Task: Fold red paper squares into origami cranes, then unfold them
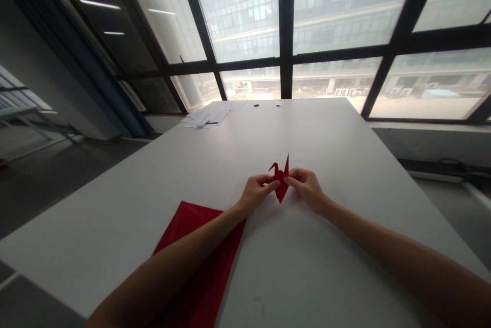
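A small red origami crane (281, 189) is held up between my two hands over the white table. Its bent head points to the left and its tail sticks straight up on the right. My left hand (258, 191) pinches the left side of the crane between thumb and fingers. On the right side, my right hand (308, 187) grips it the same way, thumb toward me. Under my left forearm lies a larger sheet of red paper (199, 261), partly covered by the arm.
The white table (326, 138) stretches away to tall windows (241, 21) with dark frames. Loose white papers (210, 114) with a dark, thin object on them lie at the far left. Two small round spots (256, 106) mark the far edge. A dark curtain (88, 62) hangs at left.
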Action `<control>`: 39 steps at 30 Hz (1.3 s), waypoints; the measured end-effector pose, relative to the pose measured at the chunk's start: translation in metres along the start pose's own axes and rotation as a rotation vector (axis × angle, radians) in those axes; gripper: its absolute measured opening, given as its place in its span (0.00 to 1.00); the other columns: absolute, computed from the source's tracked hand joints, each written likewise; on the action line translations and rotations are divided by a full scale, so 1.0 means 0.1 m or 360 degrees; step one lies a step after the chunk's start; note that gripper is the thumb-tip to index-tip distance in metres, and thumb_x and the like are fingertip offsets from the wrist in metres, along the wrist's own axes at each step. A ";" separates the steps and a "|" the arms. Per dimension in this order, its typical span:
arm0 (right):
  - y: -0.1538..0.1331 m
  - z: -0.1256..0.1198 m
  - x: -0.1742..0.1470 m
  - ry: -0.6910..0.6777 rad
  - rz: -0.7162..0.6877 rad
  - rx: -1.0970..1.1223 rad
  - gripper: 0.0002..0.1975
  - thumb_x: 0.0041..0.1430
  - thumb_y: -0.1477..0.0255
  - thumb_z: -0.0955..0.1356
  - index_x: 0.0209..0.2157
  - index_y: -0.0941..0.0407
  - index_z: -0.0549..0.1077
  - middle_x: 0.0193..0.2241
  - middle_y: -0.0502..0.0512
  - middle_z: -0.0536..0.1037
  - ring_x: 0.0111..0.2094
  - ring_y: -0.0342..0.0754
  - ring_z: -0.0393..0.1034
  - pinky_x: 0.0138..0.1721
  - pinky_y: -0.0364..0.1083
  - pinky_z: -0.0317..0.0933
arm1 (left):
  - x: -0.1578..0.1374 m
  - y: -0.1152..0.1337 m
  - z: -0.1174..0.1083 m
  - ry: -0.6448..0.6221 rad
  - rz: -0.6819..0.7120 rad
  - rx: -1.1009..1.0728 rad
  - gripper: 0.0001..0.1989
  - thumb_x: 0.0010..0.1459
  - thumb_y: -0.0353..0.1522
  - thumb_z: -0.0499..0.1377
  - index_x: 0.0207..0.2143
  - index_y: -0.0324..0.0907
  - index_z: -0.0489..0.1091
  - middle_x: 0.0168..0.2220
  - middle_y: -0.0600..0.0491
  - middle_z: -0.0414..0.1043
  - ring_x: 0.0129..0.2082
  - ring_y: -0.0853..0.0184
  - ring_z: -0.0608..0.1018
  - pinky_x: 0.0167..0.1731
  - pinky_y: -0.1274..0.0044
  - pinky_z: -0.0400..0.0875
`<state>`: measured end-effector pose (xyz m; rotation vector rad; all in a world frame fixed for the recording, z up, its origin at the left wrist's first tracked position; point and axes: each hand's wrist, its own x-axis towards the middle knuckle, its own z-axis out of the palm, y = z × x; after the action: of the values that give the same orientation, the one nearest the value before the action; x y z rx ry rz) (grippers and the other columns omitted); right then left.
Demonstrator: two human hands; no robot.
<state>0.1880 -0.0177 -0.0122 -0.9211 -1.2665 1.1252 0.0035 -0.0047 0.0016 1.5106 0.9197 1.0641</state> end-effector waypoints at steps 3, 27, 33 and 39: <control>-0.02 0.01 0.01 -0.0079 0.0012 -0.0035 0.13 0.53 0.60 0.73 0.29 0.56 0.76 0.27 0.52 0.79 0.28 0.46 0.69 0.31 0.44 0.61 | -0.01 0.00 0.00 0.0062 -0.0050 -0.0055 0.16 0.50 0.42 0.69 0.31 0.37 0.80 0.29 0.49 0.79 0.27 0.67 0.75 0.31 0.77 0.67; -0.05 0.00 0.00 -0.0160 0.0063 -0.0106 0.15 0.55 0.59 0.71 0.32 0.58 0.79 0.28 0.53 0.79 0.28 0.45 0.68 0.30 0.44 0.58 | -0.04 0.10 0.02 0.0105 -0.0087 -0.0074 0.18 0.48 0.44 0.69 0.26 0.36 0.79 0.23 0.52 0.75 0.23 0.71 0.70 0.26 0.79 0.63; -0.03 -0.01 0.00 -0.0133 0.0071 -0.0105 0.13 0.52 0.61 0.73 0.30 0.58 0.79 0.27 0.53 0.79 0.28 0.45 0.68 0.30 0.44 0.58 | -0.03 0.06 0.01 0.0075 -0.0053 -0.0049 0.16 0.50 0.43 0.68 0.28 0.36 0.80 0.24 0.52 0.76 0.24 0.71 0.71 0.26 0.79 0.62; -0.01 -0.02 0.00 -0.0131 0.0076 -0.0086 0.12 0.52 0.62 0.74 0.30 0.58 0.79 0.27 0.53 0.79 0.28 0.45 0.68 0.30 0.44 0.59 | -0.03 0.06 0.01 0.0069 -0.0024 -0.0042 0.16 0.52 0.42 0.68 0.27 0.36 0.80 0.24 0.52 0.76 0.24 0.71 0.70 0.27 0.80 0.62</control>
<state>0.1901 -0.0176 -0.0109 -0.9582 -1.3539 1.1817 0.0036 -0.0094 0.0073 1.4615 0.9421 1.0976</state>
